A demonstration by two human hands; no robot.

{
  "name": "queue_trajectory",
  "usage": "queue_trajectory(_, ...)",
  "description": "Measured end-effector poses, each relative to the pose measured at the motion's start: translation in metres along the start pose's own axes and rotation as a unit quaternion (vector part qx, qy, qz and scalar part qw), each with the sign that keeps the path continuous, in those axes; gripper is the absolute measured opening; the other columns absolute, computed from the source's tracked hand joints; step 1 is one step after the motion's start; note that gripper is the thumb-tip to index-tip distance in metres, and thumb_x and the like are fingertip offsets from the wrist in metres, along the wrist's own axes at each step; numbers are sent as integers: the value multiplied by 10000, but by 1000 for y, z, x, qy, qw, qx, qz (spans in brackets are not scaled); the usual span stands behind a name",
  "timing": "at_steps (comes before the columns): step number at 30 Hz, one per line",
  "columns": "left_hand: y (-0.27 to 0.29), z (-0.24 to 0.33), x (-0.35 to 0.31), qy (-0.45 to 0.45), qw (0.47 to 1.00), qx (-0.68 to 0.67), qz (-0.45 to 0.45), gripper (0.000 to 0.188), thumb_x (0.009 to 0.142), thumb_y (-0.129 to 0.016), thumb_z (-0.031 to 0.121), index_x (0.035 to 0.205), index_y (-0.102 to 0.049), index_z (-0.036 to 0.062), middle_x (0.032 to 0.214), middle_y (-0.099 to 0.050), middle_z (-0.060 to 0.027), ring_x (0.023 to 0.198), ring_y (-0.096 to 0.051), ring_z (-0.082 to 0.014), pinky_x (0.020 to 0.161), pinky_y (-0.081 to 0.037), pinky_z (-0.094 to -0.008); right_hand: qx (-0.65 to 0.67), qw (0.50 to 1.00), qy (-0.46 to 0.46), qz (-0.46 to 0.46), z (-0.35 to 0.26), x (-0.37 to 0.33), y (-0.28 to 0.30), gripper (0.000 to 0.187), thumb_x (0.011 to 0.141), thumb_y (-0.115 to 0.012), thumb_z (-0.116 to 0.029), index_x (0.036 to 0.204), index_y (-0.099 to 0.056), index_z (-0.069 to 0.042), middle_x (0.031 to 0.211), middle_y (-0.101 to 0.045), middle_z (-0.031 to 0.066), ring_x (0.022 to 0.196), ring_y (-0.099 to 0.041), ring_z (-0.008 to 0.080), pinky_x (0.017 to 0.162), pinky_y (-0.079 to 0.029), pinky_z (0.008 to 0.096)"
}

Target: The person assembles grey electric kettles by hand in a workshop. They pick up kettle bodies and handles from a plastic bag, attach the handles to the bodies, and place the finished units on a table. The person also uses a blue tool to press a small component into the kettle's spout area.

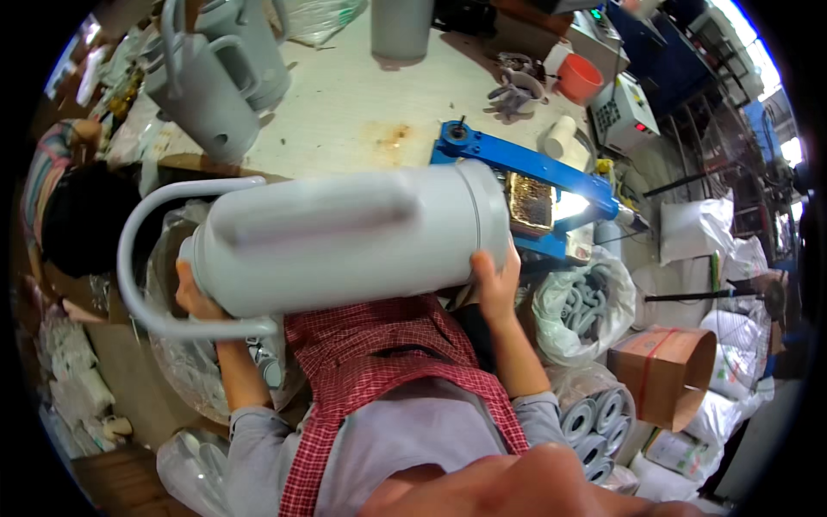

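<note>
A large grey plastic jug (319, 246) lies on its side between my hands, held crosswise in front of my body. Its long curved handle (133, 250) loops out past the left end, and a raised oblong part on its side is blurred. My left hand (196, 295) grips the narrower left end, with its fingers partly behind the jug. Around the wider, ringed right end, my right hand (495, 284) is closed, thumb in front and fingers mostly hidden. Just beyond that end stands a blue metal fixture (517, 159) with a glowing part at its right.
More grey jugs (207, 112) stand at the table's far left. A grey cylinder (401, 30), a red cup (579, 77) and a control box (624, 116) are farther back. At my right are a bag of grey handles (586, 302) and a cardboard box (663, 375). Another person (86, 198) bends at the left.
</note>
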State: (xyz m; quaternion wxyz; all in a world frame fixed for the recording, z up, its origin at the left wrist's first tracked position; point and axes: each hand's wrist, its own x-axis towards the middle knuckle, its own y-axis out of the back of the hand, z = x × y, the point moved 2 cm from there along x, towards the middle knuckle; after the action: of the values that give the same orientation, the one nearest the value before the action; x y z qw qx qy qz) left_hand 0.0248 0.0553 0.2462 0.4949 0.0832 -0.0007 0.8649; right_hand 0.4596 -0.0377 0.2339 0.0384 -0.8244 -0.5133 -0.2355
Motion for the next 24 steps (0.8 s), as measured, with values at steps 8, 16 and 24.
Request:
queue_trajectory(8, -39, 133, 41, -547, 812, -33, -199, 404, 866, -554, 271, 619, -552, -49, 562, -503, -101, 532, -515, -243, 789, -489, -547, 77, 898, -362, -238, 85, 14, -80, 593, 948, -513, -471, 1281, -549, 17, 1207, -608, 183, 1163, -541, 268, 960, -436, 389)
queue_trajectory(16, -114, 179, 176, -360, 842, -183, -358, 465, 954, -504, 409, 1222, -514, 28, 1193, -556, -138, 1130, -514, -218, 1035, -390, -404, 19, 975, 15, -222, -107, 162, -160, 271, 801, -761, -193, 927, -620, 1, 720, -649, 87, 659, -593, 122, 633, -484, 290)
queue_trajectory(24, -210, 152, 233, -258, 894, -229, -287, 518, 960, -549, 355, 1352, -427, 40, 1439, -429, -143, 1213, -518, -198, 981, -432, -339, 64, 991, 68, -96, -12, 215, -249, 214, 816, -754, -154, 846, -592, -18, 663, -590, 10, 600, -511, 66, 562, -433, 241)
